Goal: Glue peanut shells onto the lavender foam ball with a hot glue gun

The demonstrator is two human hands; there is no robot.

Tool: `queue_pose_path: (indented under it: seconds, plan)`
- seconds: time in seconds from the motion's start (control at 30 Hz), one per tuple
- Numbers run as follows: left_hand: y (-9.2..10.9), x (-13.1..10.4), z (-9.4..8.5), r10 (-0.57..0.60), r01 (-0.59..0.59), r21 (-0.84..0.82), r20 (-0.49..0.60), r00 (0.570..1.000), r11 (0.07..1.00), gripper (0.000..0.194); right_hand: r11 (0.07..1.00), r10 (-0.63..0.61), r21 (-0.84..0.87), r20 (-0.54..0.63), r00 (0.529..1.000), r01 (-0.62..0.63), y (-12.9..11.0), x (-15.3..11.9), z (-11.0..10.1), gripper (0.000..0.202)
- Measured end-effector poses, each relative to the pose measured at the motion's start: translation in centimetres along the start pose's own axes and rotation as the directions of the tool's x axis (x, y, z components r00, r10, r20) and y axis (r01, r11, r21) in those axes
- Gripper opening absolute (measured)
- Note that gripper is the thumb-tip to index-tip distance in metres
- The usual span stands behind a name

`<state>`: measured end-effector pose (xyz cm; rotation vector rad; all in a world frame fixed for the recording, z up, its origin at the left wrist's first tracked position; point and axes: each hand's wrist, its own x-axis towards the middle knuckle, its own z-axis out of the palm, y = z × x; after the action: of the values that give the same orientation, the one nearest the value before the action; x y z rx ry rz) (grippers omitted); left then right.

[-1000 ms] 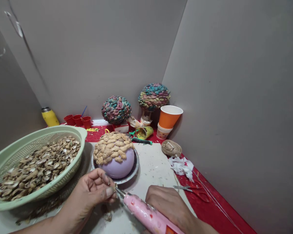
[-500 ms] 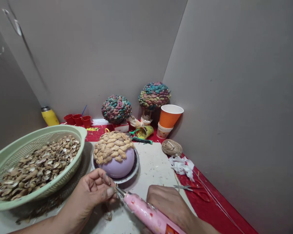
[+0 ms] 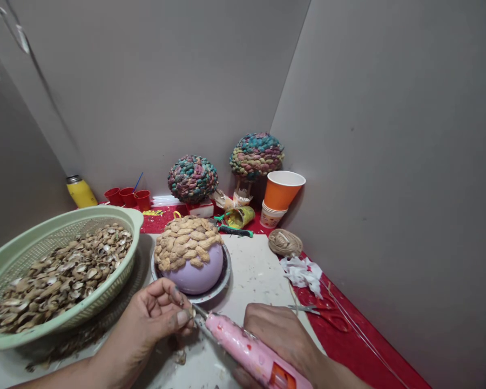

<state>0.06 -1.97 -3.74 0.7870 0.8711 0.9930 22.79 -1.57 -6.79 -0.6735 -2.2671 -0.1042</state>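
My right hand [image 3: 279, 329] is wrapped round a pink hot glue gun [image 3: 247, 343], its metal nozzle pointing left. That nozzle meets a small peanut shell [image 3: 192, 312], which my left hand [image 3: 157, 316] pinches between thumb and fingers; much of the shell is hidden. Just beyond my hands, a lilac balloon [image 3: 198, 275] rests in a round metal dish [image 3: 214, 294]. Rows of peanut shells [image 3: 186, 240] cover the balloon's top and left side, while its lower right is bare.
At left stands a green basket [image 3: 135, 219] of loose shells. Behind are two coloured shell-covered balls [image 3: 192, 178], red cups [image 3: 127, 196], a yellow bottle [image 3: 81, 192] and an orange paper cup [image 3: 281, 192]. Twine [image 3: 285, 243], crumpled tissue [image 3: 302, 273] and scissors [image 3: 324, 313] lie at right.
The glue gun has tilted and shifted slightly, showing more of its orange panel. Both hands stay almost in place, with the nozzle still at the shell. The view has shifted a little.
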Motion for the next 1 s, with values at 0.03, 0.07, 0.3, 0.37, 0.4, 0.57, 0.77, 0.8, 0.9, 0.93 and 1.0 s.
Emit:
queue_pose_path:
  seconds: [0.03,0.07,0.3,0.37,0.4,0.57,0.77,0.8,0.9,0.93,1.0]
  plan:
    - [0.0,0.0,0.0,-0.001,0.001,-0.003,0.001,1.0,1.0,0.031,1.0,0.003,0.01,0.002,1.0,-0.003,0.0,-0.1,0.0,0.039]
    - [0.1,0.0,0.1,-0.001,0.001,-0.005,0.004,1.0,1.0,0.031,1.0,0.007,0.013,0.008,1.0,-0.008,0.0,-0.2,0.0,0.038]
    - [0.1,0.0,-0.1,-0.005,0.005,-0.015,0.017,1.0,1.0,0.028,0.998,0.054,-0.016,0.088,0.995,-0.053,-0.1,-0.8,0.2,0.035]
    - [0.1,0.0,-0.2,-0.004,0.004,-0.021,0.022,1.0,1.0,0.028,0.998,0.058,-0.006,0.105,0.993,-0.058,-0.2,-0.9,0.2,0.035]
    - [0.1,0.0,-0.2,-0.001,0.002,-0.024,0.023,1.0,1.0,0.027,0.998,0.066,-0.004,0.113,0.991,-0.066,-0.2,-0.8,0.1,0.035]
    - [0.2,0.0,-0.1,0.006,-0.006,-0.025,0.016,1.0,1.0,0.026,0.998,0.062,-0.02,0.118,0.991,-0.06,-0.2,-1.0,0.1,0.035]
    - [0.2,-0.1,-0.2,0.014,-0.013,-0.043,0.023,1.0,0.999,0.026,0.997,0.064,-0.056,0.144,0.988,-0.056,-0.2,-1.1,0.0,0.038]
    - [0.1,-0.1,-0.2,0.019,-0.018,-0.04,0.025,1.0,0.999,0.026,0.996,0.063,-0.067,0.154,0.986,-0.054,-0.3,-1.1,0.0,0.038]
    - [0.0,-0.1,-0.3,0.028,-0.027,-0.031,0.029,0.999,0.999,0.025,0.996,0.038,-0.082,0.155,0.987,-0.025,-0.1,-1.0,0.0,0.037]
    - [0.0,-0.1,-0.3,0.026,-0.025,-0.03,0.028,0.999,0.999,0.026,0.997,0.019,-0.082,0.152,0.988,-0.006,0.0,-1.0,0.0,0.038]
    - [0.0,-0.1,-0.3,0.02,-0.019,-0.029,0.024,1.0,0.999,0.026,0.997,-0.012,-0.072,0.151,0.988,0.023,0.3,-1.1,0.2,0.038]
